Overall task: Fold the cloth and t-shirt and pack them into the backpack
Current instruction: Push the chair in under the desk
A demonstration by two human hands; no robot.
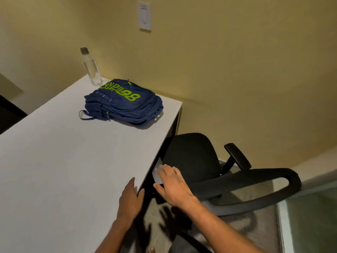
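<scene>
A navy backpack [124, 102] with lime-green lettering lies flat at the far end of the white table [54, 161], zipped as far as I can see. My left hand [130, 198] rests on the table's right edge, fingers over the top and thumb down the side. My right hand [173, 185] hovers beyond that edge with fingers spread, holding nothing, above the floor beside the chair. No cloth or t-shirt is in view.
A clear water bottle [91, 68] stands at the table's far corner behind the backpack. A black office chair [209, 165] with armrests sits right of the table. Yellow walls enclose the corner, with a light switch [145, 15] on the wall.
</scene>
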